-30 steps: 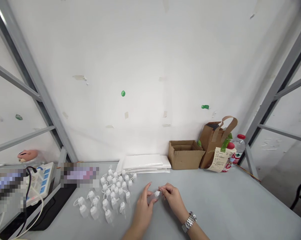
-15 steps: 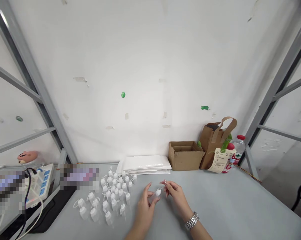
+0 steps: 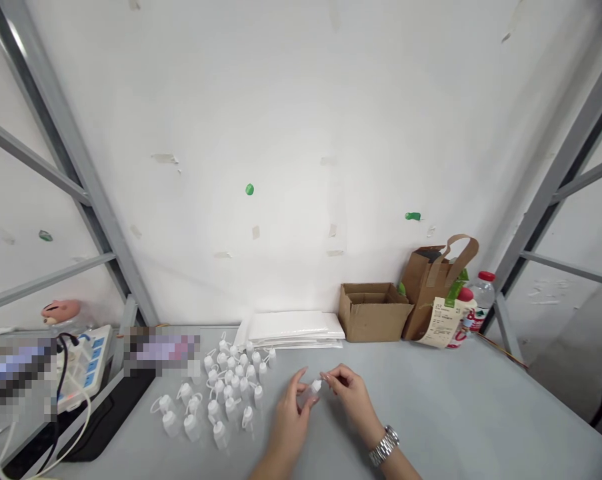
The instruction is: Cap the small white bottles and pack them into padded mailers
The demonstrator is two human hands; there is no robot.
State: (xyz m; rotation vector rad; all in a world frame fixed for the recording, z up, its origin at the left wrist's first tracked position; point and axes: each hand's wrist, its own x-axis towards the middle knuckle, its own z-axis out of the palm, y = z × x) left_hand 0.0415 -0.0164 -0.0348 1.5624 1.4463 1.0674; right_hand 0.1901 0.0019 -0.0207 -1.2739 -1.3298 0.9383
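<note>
My left hand (image 3: 289, 420) holds a small clear squeeze bottle (image 3: 311, 393) just above the grey table (image 3: 455, 407), fingers curled round its body. My right hand (image 3: 351, 400), with a metal watch (image 3: 385, 445) on the wrist, pinches the bottle's white cap (image 3: 317, 385) at the top. To the left stands a cluster of several small white-capped bottles (image 3: 231, 387), and a few more lie loose nearer the front (image 3: 181, 417).
A stack of white flat bags (image 3: 291, 328) lies against the wall. An open cardboard box (image 3: 373, 311), a brown paper bag (image 3: 438, 287) and a water bottle (image 3: 481, 293) stand at the back right. A power strip (image 3: 83, 363) with cables sits at the left.
My right hand opened away from the bottle half a second ago and has now closed on its cap again. The left hand has stayed put with the bottle.
</note>
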